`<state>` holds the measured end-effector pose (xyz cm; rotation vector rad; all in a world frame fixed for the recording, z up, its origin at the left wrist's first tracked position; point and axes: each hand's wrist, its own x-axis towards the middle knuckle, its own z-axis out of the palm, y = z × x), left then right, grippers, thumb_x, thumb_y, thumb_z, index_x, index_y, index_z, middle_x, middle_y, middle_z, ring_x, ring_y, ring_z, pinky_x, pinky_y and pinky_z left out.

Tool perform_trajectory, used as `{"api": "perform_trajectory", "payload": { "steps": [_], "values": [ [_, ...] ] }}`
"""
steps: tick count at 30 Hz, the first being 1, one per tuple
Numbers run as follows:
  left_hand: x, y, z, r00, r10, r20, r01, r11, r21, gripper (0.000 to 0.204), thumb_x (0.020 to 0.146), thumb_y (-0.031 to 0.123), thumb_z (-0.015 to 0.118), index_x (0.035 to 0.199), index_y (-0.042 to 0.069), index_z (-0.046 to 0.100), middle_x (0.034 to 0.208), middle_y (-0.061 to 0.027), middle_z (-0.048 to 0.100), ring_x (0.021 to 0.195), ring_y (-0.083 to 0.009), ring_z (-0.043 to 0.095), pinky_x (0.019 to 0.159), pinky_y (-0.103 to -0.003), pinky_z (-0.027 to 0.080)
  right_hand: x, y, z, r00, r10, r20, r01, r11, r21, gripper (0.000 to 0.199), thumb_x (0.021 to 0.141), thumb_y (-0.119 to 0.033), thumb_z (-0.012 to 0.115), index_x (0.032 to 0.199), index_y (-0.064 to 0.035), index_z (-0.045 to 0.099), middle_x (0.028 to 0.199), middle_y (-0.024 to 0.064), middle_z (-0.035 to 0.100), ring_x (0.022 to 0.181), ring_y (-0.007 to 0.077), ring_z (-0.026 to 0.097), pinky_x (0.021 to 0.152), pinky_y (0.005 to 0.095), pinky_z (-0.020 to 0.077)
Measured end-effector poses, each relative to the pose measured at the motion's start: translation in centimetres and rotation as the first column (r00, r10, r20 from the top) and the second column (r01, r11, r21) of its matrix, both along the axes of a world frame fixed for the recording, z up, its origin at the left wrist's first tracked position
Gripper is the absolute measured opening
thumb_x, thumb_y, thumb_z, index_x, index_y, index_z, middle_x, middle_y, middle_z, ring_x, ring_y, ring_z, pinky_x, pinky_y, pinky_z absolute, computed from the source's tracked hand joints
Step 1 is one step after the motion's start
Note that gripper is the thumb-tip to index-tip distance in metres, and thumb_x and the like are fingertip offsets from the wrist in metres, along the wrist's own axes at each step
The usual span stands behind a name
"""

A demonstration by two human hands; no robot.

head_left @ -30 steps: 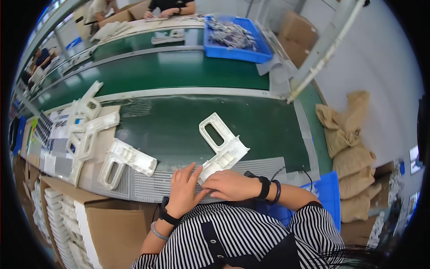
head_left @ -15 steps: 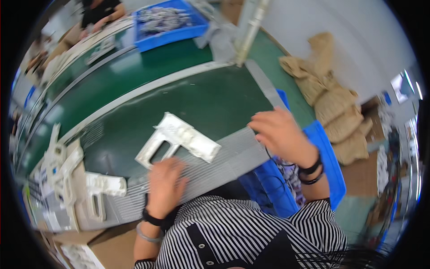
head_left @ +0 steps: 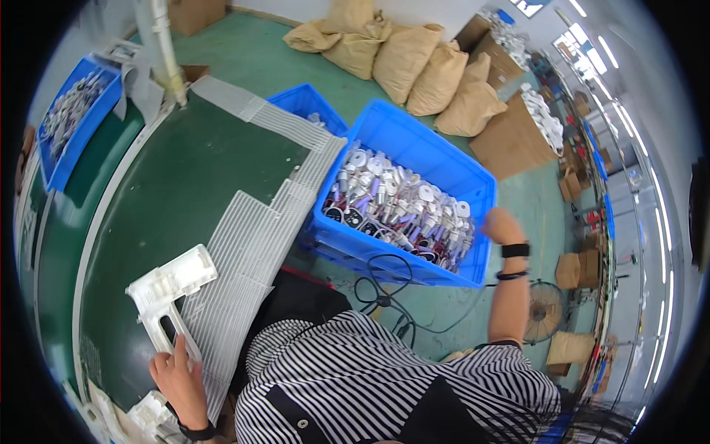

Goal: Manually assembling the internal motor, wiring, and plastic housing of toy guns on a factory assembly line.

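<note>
On the table lies a white plastic housing half, shaped like a hand-held tool with a looped handle. My left hand is beside the lower end of that handle, fingers apart, the fingertips at its edge. To the right, a large blue plastic bin holds many small motor assemblies with white discs, purple parts and wires. My right hand is at the bin's right rim, its fingers curled and partly hidden there.
A smaller blue bin stands behind the large one. Grey ribbed matting covers the near table edge. Black cables hang by the bin. More white housings lie lower left. Tan sacks, cartons and a fan stand beyond.
The view has swung to the right, bringing the large bin into full sight. My right hand has gone from above the table edge to the bin's far right rim. My left hand stays near the housing.
</note>
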<state>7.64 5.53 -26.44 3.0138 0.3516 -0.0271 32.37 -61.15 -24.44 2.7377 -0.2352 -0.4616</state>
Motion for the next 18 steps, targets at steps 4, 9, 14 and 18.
{"api": "perform_trajectory", "payload": {
  "steps": [4, 9, 14, 18],
  "values": [
    [1.5, -3.6, -0.5, 0.999, 0.040, 0.015, -0.039, 0.996, -0.081, 0.080, 0.063, 0.007, 0.085, 0.139, 0.006, 0.059, 0.078, -0.0055, 0.061, 0.086, -0.0289, 0.054, 0.087, -0.043, 0.044, 1.2, 1.6, -9.4, 0.998, -0.046, 0.030, 0.036, 0.955, 0.294, 0.032, 0.085, -0.036, 0.070, 0.094, -0.0059, 0.076, 0.097, 0.0201, 0.074, 0.092, 0.0400, 0.071, 0.082, 0.0493, 0.0565],
    [3.0, -5.8, -0.7, 0.994, 0.109, 0.017, -0.108, 0.992, -0.069, 0.067, 0.076, 0.011, 0.078, 0.139, 0.006, 0.058, 0.080, -0.0088, 0.061, 0.087, -0.0310, 0.057, 0.085, -0.045, 0.045, 1.9, 0.4, -16.3, 0.948, -0.230, 0.220, 0.065, 0.818, 0.572, 0.035, 0.086, -0.039, 0.072, 0.091, -0.0051, 0.074, 0.083, 0.0138, 0.075, 0.083, 0.0306, 0.074, 0.077, 0.0433, 0.0575],
    [5.2, -6.7, -0.8, 0.994, 0.039, 0.105, -0.019, 0.982, -0.186, 0.054, 0.085, 0.010, 0.074, 0.137, 0.004, 0.059, 0.076, -0.0091, 0.059, 0.074, -0.0305, 0.058, 0.074, -0.046, 0.046, 2.7, 0.2, -21.9, 0.899, -0.336, 0.280, 0.147, 0.834, 0.532, 0.050, 0.083, -0.043, 0.079, 0.082, 0.0058, 0.067, 0.072, 0.0170, 0.072, 0.060, 0.0256, 0.072, 0.060, 0.0402, 0.0565],
    [5.8, -6.1, -1.9, 0.997, 0.025, 0.077, -0.012, 0.987, -0.159, 0.053, 0.086, 0.009, 0.074, 0.136, 0.003, 0.059, 0.075, -0.0100, 0.058, 0.071, -0.0299, 0.058, 0.069, -0.044, 0.046, 2.9, -1.5, -23.6, 0.869, -0.456, 0.192, 0.233, 0.718, 0.656, 0.038, 0.083, -0.032, 0.080, 0.083, 0.0031, 0.066, 0.070, 0.0124, 0.069, 0.058, 0.0211, 0.069, 0.055, 0.0339, 0.0549]
  ]
}}
